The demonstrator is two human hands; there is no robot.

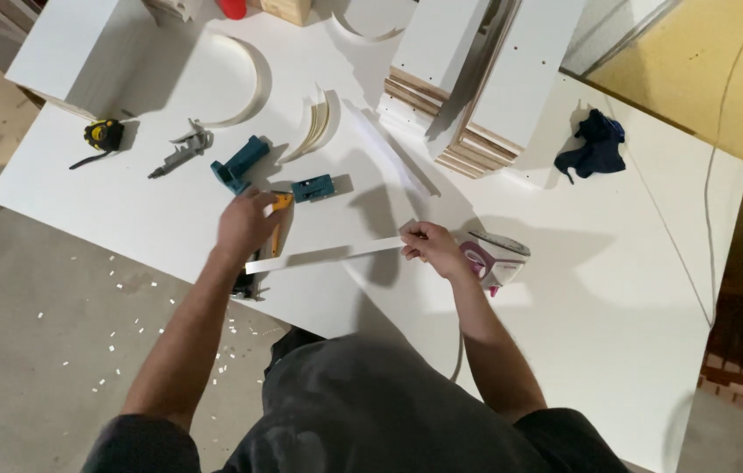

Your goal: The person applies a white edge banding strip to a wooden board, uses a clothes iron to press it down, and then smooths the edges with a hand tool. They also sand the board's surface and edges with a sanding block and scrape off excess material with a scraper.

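Light came from above and was bright on the white table (pixel 616 289), with soft shadows. The floor (pixel 30 298) was dimmer, and the hands looked slightly blurred.

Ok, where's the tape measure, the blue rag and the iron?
tape measure (pixel 103 134), head view, middle of its yellow and black case
blue rag (pixel 596 145), head view, middle of the crumpled cloth
iron (pixel 496 257), head view, top of its white and purple body
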